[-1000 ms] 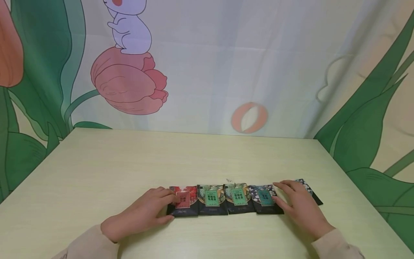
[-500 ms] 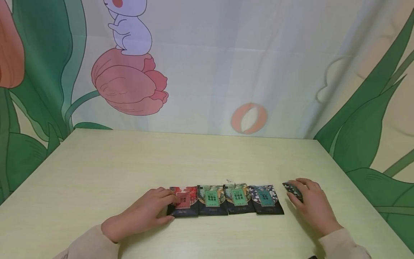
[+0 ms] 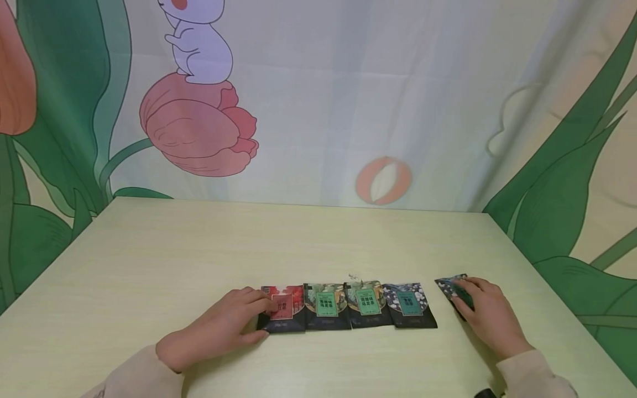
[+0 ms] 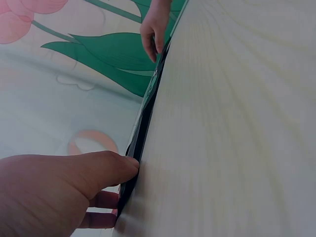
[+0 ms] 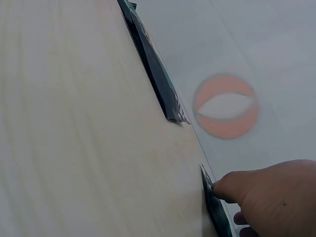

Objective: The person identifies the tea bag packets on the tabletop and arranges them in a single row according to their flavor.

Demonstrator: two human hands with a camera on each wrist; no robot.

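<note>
Tea sachets lie in a row on the table. At its left end is a red one (image 3: 288, 301), with my left hand (image 3: 224, 326) resting on its left side, fingertips on the face and thumb by the lower corner. Two green-labelled sachets, one left (image 3: 326, 307) and one right (image 3: 368, 304), follow, edges touching. A dark floral sachet (image 3: 410, 307) ends the row. Across a gap, my right hand (image 3: 490, 312) pinches another floral sachet (image 3: 450, 284), tilted and partly covered by the fingers. In the right wrist view, the thumb (image 5: 229, 187) touches this sachet (image 5: 215, 210).
The pale wooden table (image 3: 224, 237) reaches back to a printed curtain (image 3: 318, 138) with plant and rabbit pictures. A small black object (image 3: 485, 393) shows by the right sleeve at the bottom edge.
My right hand has moved right from the row's end to the separate floral sachet, which has turned and now shows more of its face. My left hand and the row stay put.
</note>
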